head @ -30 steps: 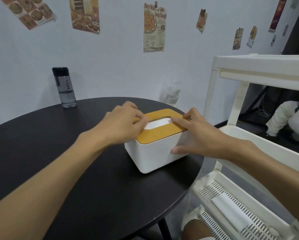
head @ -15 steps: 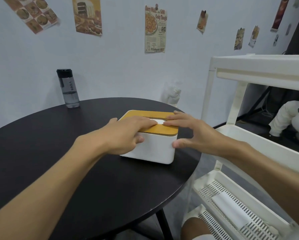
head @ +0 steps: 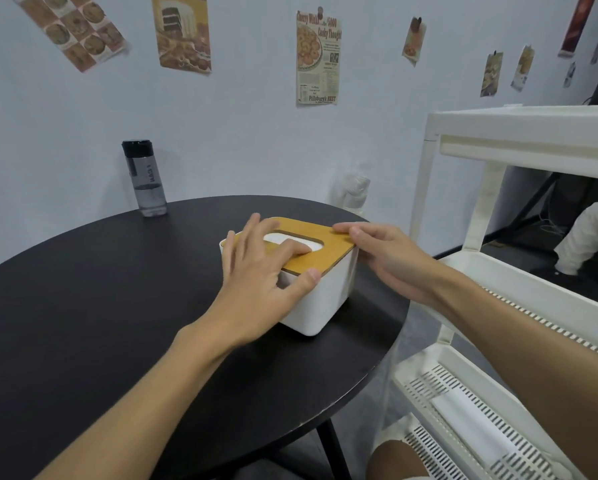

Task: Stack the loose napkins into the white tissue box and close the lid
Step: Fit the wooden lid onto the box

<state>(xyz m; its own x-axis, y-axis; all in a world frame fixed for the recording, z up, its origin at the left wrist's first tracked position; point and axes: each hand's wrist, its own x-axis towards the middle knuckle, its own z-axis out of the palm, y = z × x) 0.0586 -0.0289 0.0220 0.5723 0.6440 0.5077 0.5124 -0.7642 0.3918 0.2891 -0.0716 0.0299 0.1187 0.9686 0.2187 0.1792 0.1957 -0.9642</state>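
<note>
Napkins [head: 283, 239] show only as a white strip through the oval slot of the ochre lid [head: 335, 251], which lies flat across the white tissue box [head: 320, 303]. The box stands near the right edge of the round black table [head: 100, 323], turned at an angle to that edge. The left hand [head: 259, 275] lies spread over the near-left part of the lid, fingers straight, one fingertip at the slot and the thumb against the lid's near edge; it holds nothing. The right hand [head: 391, 261] is likewise flat and unclenched, fingers straight along the lid's right edge, tips at its far right corner. By my judgement the stacking is done and the step in hand is the closing: seating the lid. A thin dark line runs under the lid's near edge, so I cannot tell whether it is fully home. The next move calls for even downward pressure at both ends, then lifting both hands clear without dragging the box toward the edge. A dark-capped bottle [head: 144, 178] stands at the table's far left edge, well apart; a white shelving cart [head: 519, 140] stands beyond the right edge
</note>
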